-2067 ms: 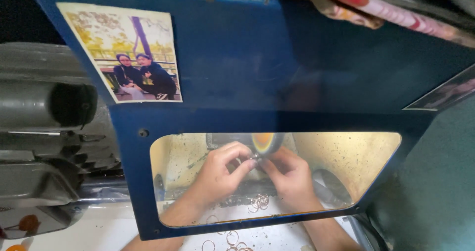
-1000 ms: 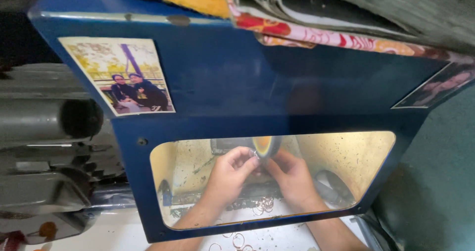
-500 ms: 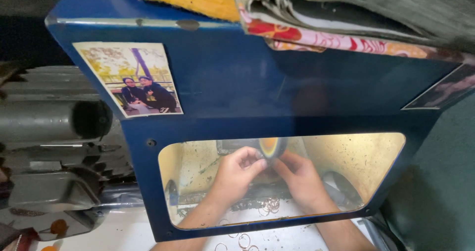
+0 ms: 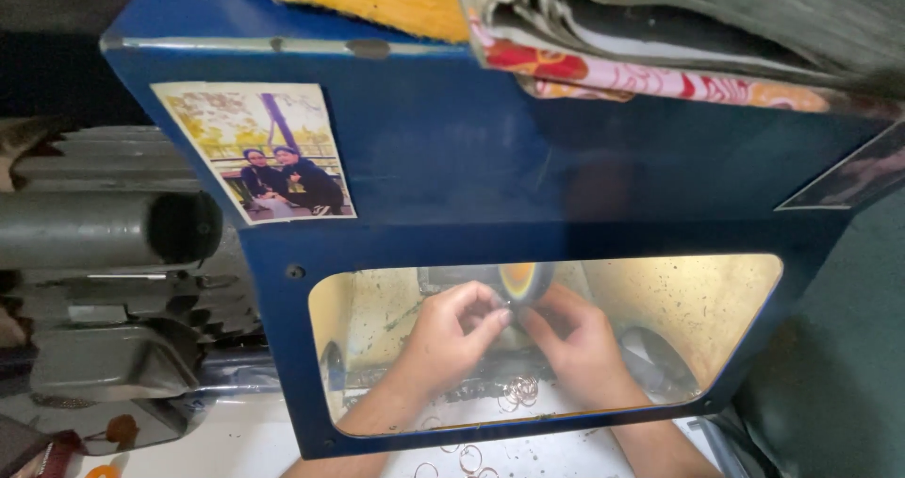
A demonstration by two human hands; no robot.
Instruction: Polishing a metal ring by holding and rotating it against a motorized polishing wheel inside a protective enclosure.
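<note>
Blue hood (image 4: 528,157) with a lit window, left hand (image 4: 452,332) and right hand (image 4: 575,341) pinching something small at a spinning wheel (image 4: 520,280), thin rings (image 4: 517,390) beneath, photo (image 4: 259,153) on the hood

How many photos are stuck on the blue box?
2. One photo is on the left of the blue box; the corner of another shows at the right edge. More may be hidden out of view.

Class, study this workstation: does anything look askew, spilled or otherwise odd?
Yes. Small metal rings lie scattered loose on the white surface below both hands, left and right. The photo on the blue hood sits tilted.
</note>
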